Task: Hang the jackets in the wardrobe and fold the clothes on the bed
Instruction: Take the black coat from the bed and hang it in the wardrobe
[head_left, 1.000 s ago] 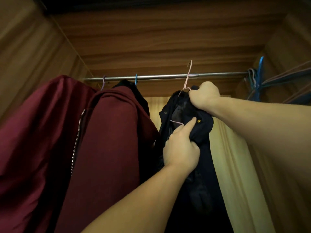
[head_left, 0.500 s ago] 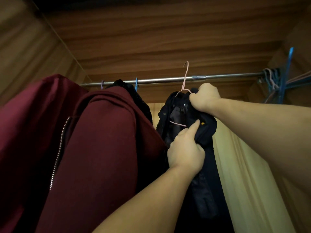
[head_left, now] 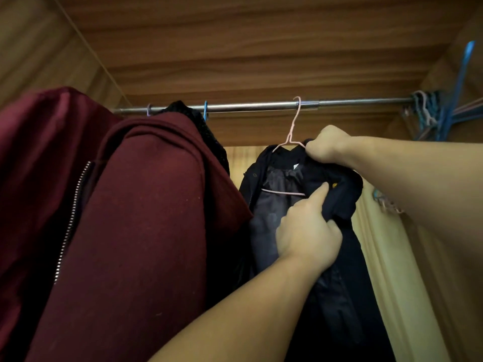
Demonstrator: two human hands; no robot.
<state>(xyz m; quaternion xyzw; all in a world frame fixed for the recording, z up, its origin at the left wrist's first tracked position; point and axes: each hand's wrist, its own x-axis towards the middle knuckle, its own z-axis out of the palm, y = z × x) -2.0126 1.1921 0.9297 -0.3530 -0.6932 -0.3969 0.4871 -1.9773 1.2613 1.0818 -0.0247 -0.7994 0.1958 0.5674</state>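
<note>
- Rail [head_left: 261, 106] spans the wardrobe top; the pink hanger [head_left: 294, 126] hooks over it, carrying the dark jacket [head_left: 282, 205].
- Right hand [head_left: 328, 145] grips the jacket's collar beside the hanger's shoulder, fingers curled tight.
- Left hand [head_left: 308, 231] pinches a fold of the jacket's front, thumb raised along the cloth.
- Maroon jacket [head_left: 130, 218] hangs left, touching the dark one.
- Spare hangers [head_left: 428, 113] bunch at the rail's right end.

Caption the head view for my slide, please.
Both hands grip a dark navy jacket on a pink wire hanger.
</note>
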